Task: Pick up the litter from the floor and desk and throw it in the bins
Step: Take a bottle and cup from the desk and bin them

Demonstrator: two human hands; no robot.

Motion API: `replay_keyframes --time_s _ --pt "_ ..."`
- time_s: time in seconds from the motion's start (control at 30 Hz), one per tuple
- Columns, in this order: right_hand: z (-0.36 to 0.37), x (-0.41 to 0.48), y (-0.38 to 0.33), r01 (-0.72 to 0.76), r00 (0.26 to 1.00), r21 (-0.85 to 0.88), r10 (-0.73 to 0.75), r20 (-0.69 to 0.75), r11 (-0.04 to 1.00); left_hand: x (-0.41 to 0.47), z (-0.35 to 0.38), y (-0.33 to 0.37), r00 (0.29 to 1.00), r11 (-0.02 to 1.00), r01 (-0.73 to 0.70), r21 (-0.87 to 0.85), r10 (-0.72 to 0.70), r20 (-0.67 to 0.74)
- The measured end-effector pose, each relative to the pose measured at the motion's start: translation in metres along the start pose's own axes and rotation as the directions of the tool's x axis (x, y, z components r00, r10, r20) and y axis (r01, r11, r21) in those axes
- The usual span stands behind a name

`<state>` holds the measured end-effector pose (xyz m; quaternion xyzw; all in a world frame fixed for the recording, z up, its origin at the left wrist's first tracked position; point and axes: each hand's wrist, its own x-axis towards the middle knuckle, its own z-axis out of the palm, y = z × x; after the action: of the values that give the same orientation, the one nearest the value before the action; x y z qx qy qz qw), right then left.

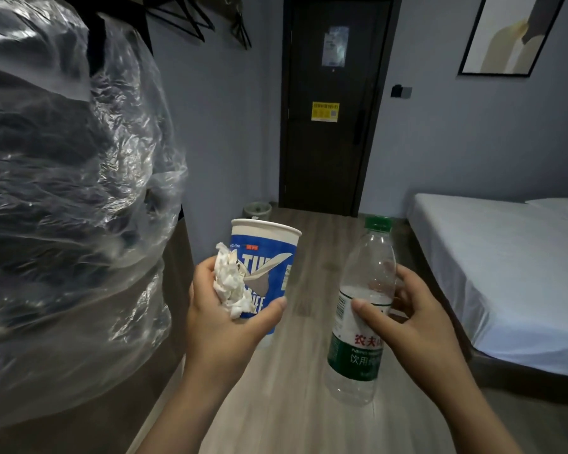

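My left hand grips a blue and white paper coffee cup, held upright, together with a crumpled white tissue pressed against the cup's side. My right hand is closed around the middle of a clear plastic water bottle with a green cap and a green label; a little water sits inside. Both hands are raised above the wooden floor. A small pale bin with a liner stands on the floor far ahead, left of the door.
Clear plastic sheeting covers bulky dark items on the left, close to my left arm. A bed with a white sheet fills the right side. A dark closed door stands ahead. The wooden floor runs between them.
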<state>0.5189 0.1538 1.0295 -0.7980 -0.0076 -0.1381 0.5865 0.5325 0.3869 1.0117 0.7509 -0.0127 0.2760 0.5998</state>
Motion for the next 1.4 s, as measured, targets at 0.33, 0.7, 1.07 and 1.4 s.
replay_keyframes --time_s 0.33,0.7,1.07,1.4 --pt "0.065 0.184 0.021 -0.012 1.000 0.000 0.012 -0.009 1.000 0.171 0.053 -0.063 0.998 0.998 0.061 0.017 -0.061 0.008" --pt "0.088 0.369 0.080 -0.023 1.000 0.040 0.023 -0.001 0.999 0.319 0.153 -0.127 0.997 0.997 0.076 0.023 -0.076 0.006" --pt "0.082 0.593 0.126 0.017 0.997 0.096 -0.023 0.067 0.995 0.484 0.280 -0.170 0.992 0.992 0.114 0.056 -0.110 -0.067" --pt "0.142 0.757 0.172 -0.014 0.994 0.051 0.008 0.105 0.999 0.628 0.333 -0.261 0.980 0.977 0.161 0.138 -0.142 -0.137"
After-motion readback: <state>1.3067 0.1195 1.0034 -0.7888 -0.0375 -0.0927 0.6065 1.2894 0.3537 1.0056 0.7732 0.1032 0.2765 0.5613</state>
